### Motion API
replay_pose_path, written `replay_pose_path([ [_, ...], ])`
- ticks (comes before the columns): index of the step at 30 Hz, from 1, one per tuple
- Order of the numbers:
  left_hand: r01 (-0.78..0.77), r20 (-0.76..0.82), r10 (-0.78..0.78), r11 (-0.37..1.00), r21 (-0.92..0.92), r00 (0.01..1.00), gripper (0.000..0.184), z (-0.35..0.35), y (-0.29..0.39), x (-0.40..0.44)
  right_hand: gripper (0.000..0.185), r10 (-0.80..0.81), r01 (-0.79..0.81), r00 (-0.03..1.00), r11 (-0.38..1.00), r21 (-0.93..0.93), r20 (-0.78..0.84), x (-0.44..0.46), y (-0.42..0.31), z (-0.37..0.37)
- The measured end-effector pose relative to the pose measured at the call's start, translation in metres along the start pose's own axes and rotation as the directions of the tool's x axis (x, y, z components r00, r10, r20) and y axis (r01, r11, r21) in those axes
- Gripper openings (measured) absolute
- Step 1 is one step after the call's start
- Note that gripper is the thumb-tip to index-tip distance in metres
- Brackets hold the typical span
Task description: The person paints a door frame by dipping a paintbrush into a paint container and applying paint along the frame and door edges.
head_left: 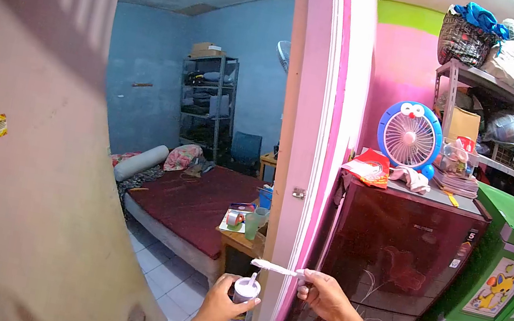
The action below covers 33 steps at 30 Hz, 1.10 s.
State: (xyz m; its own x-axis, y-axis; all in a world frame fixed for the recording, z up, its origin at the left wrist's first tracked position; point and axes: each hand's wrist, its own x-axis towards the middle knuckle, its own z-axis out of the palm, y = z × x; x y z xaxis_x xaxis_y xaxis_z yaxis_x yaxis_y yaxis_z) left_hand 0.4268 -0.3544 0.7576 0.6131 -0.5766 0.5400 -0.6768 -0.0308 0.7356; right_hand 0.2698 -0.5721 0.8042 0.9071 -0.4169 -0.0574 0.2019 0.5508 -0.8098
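My left hand (pixel 219 304) is wrapped round a small cup (pixel 246 289) with white contents. A short pale stick or handle (pixel 252 279) stands up out of the cup. In my right hand (pixel 324 296) is a slim white brush-like tool (pixel 276 268), pinched near its right end and pointing left. It is held level, just above and to the right of the cup, apart from it. Its tip looks rough, but the exact kind is too small to tell. Both hands are before the pink and white door frame (pixel 306 135).
A pale door (pixel 23 119) stands open at left. Beyond it are a bed with a dark red cover (pixel 188 200) and a small wooden table (pixel 229 238). At right stand a dark red fridge (pixel 392 253) with a blue fan (pixel 410 136) on top, and a green drawer cabinet (pixel 492 271).
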Motion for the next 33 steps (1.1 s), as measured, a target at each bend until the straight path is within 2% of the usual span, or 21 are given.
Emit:
replay_pose_path([
  [3,-0.009,-0.018,0.01,1.0,0.03,1.0,0.064,0.0,-0.002,-0.002,0.014,-0.071,0.074,0.995,0.996,-0.052,0.067,0.006,-0.008,0.002],
  [4,-0.008,-0.02,0.009,0.999,0.033,1.0,0.064,-0.001,-0.003,-0.003,0.014,-0.069,0.073,0.995,0.996,-0.051,0.071,0.008,-0.012,0.004],
  [7,-0.036,-0.012,0.037,0.999,0.037,0.999,0.064,0.0,-0.005,-0.004,0.014,-0.194,0.196,0.98,0.98,-0.041,0.045,0.015,-0.027,0.014],
  [10,-0.041,-0.06,0.042,0.999,0.017,0.997,0.063,0.003,-0.009,-0.008,0.014,-0.337,0.344,0.936,0.938,-0.051,0.101,0.023,-0.052,0.026],
  [13,-0.038,-0.049,0.038,0.999,0.004,0.998,0.063,0.002,-0.013,-0.01,0.015,-0.475,0.479,0.877,0.875,-0.063,0.068,0.026,-0.088,0.056],
  [14,0.008,-0.057,-0.006,1.0,0.027,0.998,0.064,0.003,-0.013,-0.01,0.016,-0.533,0.537,0.844,0.839,-0.09,0.064,0.025,-0.102,0.068],
  [16,0.053,-0.065,-0.05,0.998,0.043,0.997,0.066,0.001,-0.016,-0.014,0.016,-0.646,0.661,0.749,0.743,-0.104,0.147,0.033,-0.129,0.086],
  [19,0.09,-0.065,-0.092,0.995,-0.029,0.994,0.065,-0.001,-0.021,-0.016,0.017,-0.776,0.798,0.602,0.58,-0.163,0.19,0.045,-0.18,0.116],
  [22,0.14,-0.06,-0.139,0.99,0.001,0.988,0.065,-0.009,-0.02,-0.018,0.031,-0.912,0.919,0.377,0.347,-0.186,0.162,0.053,-0.235,0.157],
  [24,0.079,-0.058,-0.079,0.997,-0.003,0.995,0.066,-0.011,-0.031,-0.018,0.036,-0.961,0.966,0.18,0.132,-0.222,0.212,0.061,-0.273,0.18],
  [25,0.092,-0.053,-0.092,0.996,0.004,0.994,0.067,-0.013,-0.034,-0.019,0.034,-0.973,0.945,0.105,0.033,-0.326,0.206,0.055,-0.287,0.2],
  [27,0.074,-0.049,-0.073,0.997,0.017,0.996,0.066,-0.015,-0.045,-0.018,0.033,-0.96,0.904,-0.074,-0.179,-0.389,0.271,0.068,-0.326,0.222],
  [29,0.087,-0.032,-0.086,0.996,0.006,0.996,0.066,-0.016,-0.053,-0.018,0.03,-0.924,0.811,-0.187,-0.337,-0.478,0.333,0.078,-0.362,0.243],
  [30,0.107,-0.02,-0.107,0.994,0.007,0.994,0.066,-0.018,-0.056,-0.017,0.03,-0.921,0.804,-0.191,-0.345,-0.485,0.339,0.08,-0.373,0.253],
  [31,0.126,0.014,-0.126,0.992,0.015,0.992,0.066,-0.02,-0.059,-0.016,0.028,-0.901,0.717,-0.238,-0.415,-0.559,0.363,0.078,-0.383,0.265],
  [32,0.122,0.021,-0.122,0.992,0.006,0.992,0.066,-0.022,-0.059,-0.014,0.026,-0.876,0.618,-0.281,-0.477,-0.625,0.391,0.079,-0.392,0.277],
  [33,0.077,0.011,-0.076,0.996,-0.042,0.997,0.061,-0.023,-0.059,-0.011,0.026,-0.873,0.608,-0.283,-0.484,-0.629,0.397,0.081,-0.403,0.285],
])
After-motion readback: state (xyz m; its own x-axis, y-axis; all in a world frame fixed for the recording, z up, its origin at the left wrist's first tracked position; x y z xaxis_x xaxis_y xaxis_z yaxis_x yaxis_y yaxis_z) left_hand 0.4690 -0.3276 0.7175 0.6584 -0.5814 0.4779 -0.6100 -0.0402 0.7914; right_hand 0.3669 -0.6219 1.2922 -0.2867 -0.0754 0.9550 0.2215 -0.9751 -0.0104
